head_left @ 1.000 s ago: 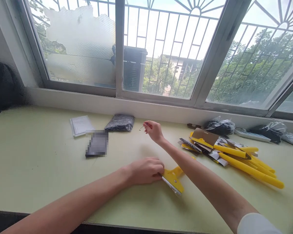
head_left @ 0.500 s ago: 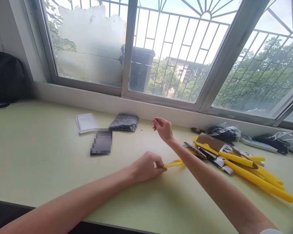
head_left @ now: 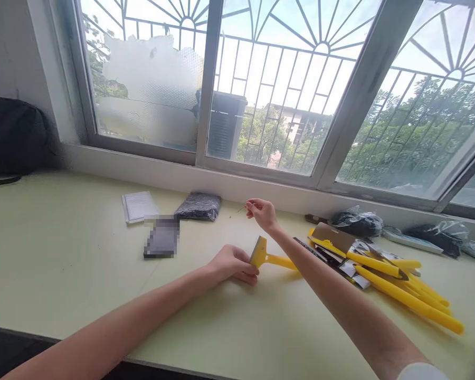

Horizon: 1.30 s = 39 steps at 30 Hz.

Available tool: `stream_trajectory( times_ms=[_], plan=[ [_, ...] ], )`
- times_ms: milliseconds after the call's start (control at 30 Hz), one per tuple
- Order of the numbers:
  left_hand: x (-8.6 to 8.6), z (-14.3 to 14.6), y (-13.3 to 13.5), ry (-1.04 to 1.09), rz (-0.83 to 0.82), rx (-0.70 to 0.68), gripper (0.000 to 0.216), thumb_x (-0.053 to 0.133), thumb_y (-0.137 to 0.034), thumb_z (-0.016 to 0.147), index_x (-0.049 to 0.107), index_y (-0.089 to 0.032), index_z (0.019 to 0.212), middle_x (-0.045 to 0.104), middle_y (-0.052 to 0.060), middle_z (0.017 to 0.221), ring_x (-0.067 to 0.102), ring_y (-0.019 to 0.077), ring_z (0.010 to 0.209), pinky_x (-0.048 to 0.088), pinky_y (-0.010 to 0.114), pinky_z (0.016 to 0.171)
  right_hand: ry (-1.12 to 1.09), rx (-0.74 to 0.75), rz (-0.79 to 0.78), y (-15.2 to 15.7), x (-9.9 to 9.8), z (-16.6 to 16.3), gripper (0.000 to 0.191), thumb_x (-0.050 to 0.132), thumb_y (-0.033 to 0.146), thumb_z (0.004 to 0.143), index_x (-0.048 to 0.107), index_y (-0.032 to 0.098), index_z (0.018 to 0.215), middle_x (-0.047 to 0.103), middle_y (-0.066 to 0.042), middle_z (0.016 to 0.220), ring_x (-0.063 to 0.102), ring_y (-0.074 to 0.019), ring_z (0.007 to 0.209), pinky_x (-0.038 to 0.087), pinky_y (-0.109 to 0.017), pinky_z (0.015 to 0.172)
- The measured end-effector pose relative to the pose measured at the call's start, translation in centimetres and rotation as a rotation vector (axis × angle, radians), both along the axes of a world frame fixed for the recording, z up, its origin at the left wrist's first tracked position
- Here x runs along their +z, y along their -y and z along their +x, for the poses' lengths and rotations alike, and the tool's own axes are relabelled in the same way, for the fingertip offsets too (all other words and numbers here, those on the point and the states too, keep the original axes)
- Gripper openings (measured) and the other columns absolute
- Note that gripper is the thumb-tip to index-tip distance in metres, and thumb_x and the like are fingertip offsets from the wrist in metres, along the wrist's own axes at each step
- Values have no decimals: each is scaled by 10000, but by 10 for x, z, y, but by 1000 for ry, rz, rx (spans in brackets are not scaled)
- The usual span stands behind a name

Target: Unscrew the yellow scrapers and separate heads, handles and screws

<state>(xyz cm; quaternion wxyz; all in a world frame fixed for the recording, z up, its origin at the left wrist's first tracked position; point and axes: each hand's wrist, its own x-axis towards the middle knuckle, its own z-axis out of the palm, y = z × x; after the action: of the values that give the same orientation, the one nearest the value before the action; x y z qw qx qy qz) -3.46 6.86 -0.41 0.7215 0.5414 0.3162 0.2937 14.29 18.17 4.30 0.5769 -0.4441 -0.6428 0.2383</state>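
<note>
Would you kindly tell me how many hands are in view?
2: the left hand holds the head of a yellow tool, and the right hand, farther back, pinches a thin piece. No other hand shows.

Black bag (head_left: 16, 137) (rounded) near the wall (head_left: 8, 53)

Left forearm (head_left: 142, 316) in from lower left, left hand (head_left: 230, 265) gripping, fingers (head_left: 248, 277) curled; right forearm (head_left: 336, 290) extended from lower right, right hand (head_left: 263, 214) farther out, wrist bent, fingers pinched.

Pale green table (head_left: 83, 264) beneath grey-framed windows (head_left: 358, 92), daylight and trees (head_left: 415, 129) beyond bars (head_left: 288, 47)
</note>
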Motion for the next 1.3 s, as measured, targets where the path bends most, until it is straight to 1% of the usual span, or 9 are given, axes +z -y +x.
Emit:
stream_trajectory(
  times_ms=[67, 167, 300, 400, 567, 800, 1067, 1200, 1300],
  plan=[
    [-1, -1, -1, 12, -25, -19, 374, 968, -249, 480, 718, -96, 712, 781, 114, 793, 775, 256, 780, 615, 418, 904, -39, -13, -55, -18, -9, -5, 303, 783, 434, 784, 731, 138, 828, 709, -47, 703, 676, -157, 527, 613, -286, 529],
    [-4, -2, -4, 35, -40, -43, 387, 967, -260, 496, 747, -79, 758, 788, 134, 850, 778, 255, 805, 604, 410, 939, -111, -51, -120, -36, -21, -5, 257, 792, 378, 789, 711, 135, 815, 707, -44, 677, 684, -155, 515, 623, -282, 530],
    [-6, -1, -6, 30, -66, -48, 401, 972, -271, 486, 755, -73, 759, 786, 137, 827, 780, 257, 761, 618, 401, 905, -192, -126, -177, -46, -34, 0, 229, 767, 354, 820, 682, 144, 790, 714, -49, 669, 685, -147, 506, 619, -256, 513],
    [-7, -1, -6, 15, -69, -62, 402, 973, -252, 478, 756, -77, 768, 787, 132, 823, 781, 258, 742, 628, 383, 868, -221, -182, -190, -48, -38, 5, 214, 730, 347, 852, 666, 153, 787, 723, -53, 692, 679, -134, 505, 597, -231, 485],
    [-8, -1, -8, 16, -65, -70, 382, 960, -231, 500, 768, -70, 789, 791, 146, 858, 786, 261, 765, 635, 348, 843, -225, -220, -188, -47, -38, 10, 241, 733, 374, 850, 645, 165, 770, 735, -54, 701, 670, -127, 488, 557, -212, 449],
    [-8, -1, -9, 22, -68, -60, 405, 964, -241, 484, 773, -59, 791, 791, 152, 859, 787, 268, 771, 636, 353, 852, -244, -173, -208, -51, -41, 3, 234, 764, 365, 841, 652, 165, 793, 738, -53, 702, 692, -139, 507, 603, -235, 492],
    [-8, -2, -8, 3, -67, -57, 405, 966, -247, 497, 778, -55, 799, 792, 158, 869, 788, 278, 794, 632, 365, 878, -270, -152, -240, -52, -42, 4, 251, 759, 344, 856, 645, 157, 734, 736, -72, 693, 692, -147, 500, 608, -239, 476],
    [-6, -2, -8, 2, -77, -54, 394, 959, -219, 493, 773, -56, 800, 791, 152, 858, 787, 270, 799, 630, 348, 876, -292, -160, -228, -47, -36, 6, 250, 759, 355, 853, 647, 161, 740, 733, -65, 681, 683, -138, 500, 604, -232, 487],
    [-5, -2, -7, -7, -109, -33, 354, 949, -206, 509, 753, -67, 769, 790, 160, 868, 788, 267, 812, 625, 330, 875, -317, -156, -202, -40, -24, 10, 254, 763, 372, 845, 654, 160, 756, 734, -65, 695, 679, -135, 507, 604, -239, 507]
  ],
)
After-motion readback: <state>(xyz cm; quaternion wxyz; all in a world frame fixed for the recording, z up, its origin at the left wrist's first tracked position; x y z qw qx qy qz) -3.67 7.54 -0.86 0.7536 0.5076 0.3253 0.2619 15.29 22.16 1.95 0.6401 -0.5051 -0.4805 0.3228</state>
